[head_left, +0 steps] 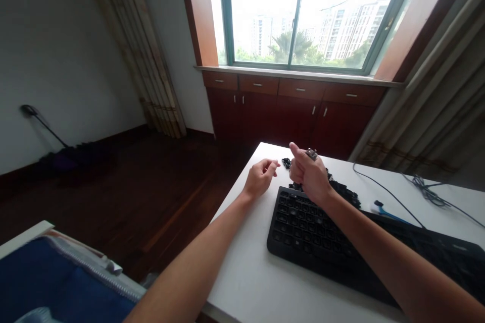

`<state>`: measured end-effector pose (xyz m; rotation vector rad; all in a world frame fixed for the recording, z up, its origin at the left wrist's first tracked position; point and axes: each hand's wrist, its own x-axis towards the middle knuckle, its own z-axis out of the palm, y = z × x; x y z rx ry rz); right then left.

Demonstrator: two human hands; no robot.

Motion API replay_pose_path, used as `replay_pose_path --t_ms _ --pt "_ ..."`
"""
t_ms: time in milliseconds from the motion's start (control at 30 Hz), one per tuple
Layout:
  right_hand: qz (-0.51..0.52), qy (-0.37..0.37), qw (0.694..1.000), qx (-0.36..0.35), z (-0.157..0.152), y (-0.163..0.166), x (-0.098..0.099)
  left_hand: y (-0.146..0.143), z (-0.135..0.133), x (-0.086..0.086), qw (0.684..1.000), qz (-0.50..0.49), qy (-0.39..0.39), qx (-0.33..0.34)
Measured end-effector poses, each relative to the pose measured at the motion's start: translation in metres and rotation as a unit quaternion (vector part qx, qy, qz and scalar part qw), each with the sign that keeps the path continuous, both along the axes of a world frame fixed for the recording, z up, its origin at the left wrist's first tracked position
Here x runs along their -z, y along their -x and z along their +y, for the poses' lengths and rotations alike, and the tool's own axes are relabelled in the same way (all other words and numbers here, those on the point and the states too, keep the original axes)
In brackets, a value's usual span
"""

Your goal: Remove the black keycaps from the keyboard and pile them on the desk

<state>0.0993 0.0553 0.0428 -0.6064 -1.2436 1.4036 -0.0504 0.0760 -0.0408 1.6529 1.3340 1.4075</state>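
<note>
A black keyboard (303,242) lies along the white table, with many of its key positions showing bare sockets. My right hand (308,174) is closed in a fist above its far left part, thumb raised. From that fist pokes a small metal tool (311,153), its kind mostly hidden by the fingers. Over the table's left part, apart from the keyboard, my left hand (261,176) has its fingers curled and pressed together; anything within them is hidden. Loose black keycaps (346,193) are heaped behind the keyboard, partly covered by my right hand, and a small cluster of keycaps (286,163) sits between the hands.
Behind the keyboard lie a blue-handled brush-like tool (390,213) with a black head and a coiled grey cable (428,194). The white table (242,262) ends at its left edge. Past it are the dark floor (162,202) and blue cloth (49,277). Red cabinets (261,111) stand under the window.
</note>
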Motion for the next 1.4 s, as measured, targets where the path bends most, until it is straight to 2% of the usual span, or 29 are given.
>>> replay_pose_path --t_ms 133,267,333,533,667,700,800,867,900,1000,1100,1300,1400 --pt "-0.007 -0.040 0.999 0.013 0.009 0.001 0.010 -0.002 0.001 -0.001 1.000 -0.022 0.003 -0.005" --pt "-0.070 -0.034 0.997 -0.019 0.004 0.004 0.032 -0.003 0.000 -0.003 1.000 -0.030 0.005 -0.006" --pt "-0.084 -0.036 0.996 -0.022 0.003 0.005 0.036 -0.003 0.000 -0.004 1.000 -0.028 0.005 -0.004" --pt "-0.113 -0.063 0.992 -0.002 0.005 -0.004 0.017 -0.005 -0.002 -0.005 1.000 -0.006 0.000 0.005" --pt "-0.192 -0.085 0.978 0.003 -0.005 -0.035 -0.004 -0.006 -0.007 -0.007 0.999 0.030 -0.014 0.040" --pt "-0.230 -0.096 0.968 0.010 -0.009 -0.047 -0.008 -0.006 -0.009 -0.007 0.997 0.043 -0.018 0.060" --pt "-0.469 -0.194 0.858 0.071 -0.024 -0.091 -0.013 -0.006 -0.012 -0.008 0.988 0.083 -0.028 0.131" --pt "-0.558 -0.218 0.795 0.098 -0.033 -0.120 -0.006 -0.005 -0.013 -0.009 0.980 0.104 -0.032 0.165" --pt "-0.576 -0.230 0.778 0.099 -0.037 -0.134 0.000 -0.005 -0.013 -0.009 0.977 0.113 -0.033 0.176" --pt "-0.602 -0.258 0.750 0.086 -0.047 -0.165 0.025 -0.003 -0.014 -0.011 0.972 0.134 -0.038 0.191" --pt "-0.616 -0.294 0.725 0.087 -0.057 -0.175 0.043 -0.005 -0.015 -0.013 0.969 0.156 -0.041 0.189" --pt "-0.615 -0.346 0.700 0.107 -0.066 -0.160 0.051 -0.019 -0.027 -0.020 0.966 0.196 -0.066 0.158" --pt "-0.608 -0.338 0.708 0.119 -0.067 -0.157 0.053 -0.026 -0.034 -0.027 0.962 0.209 -0.103 0.142"
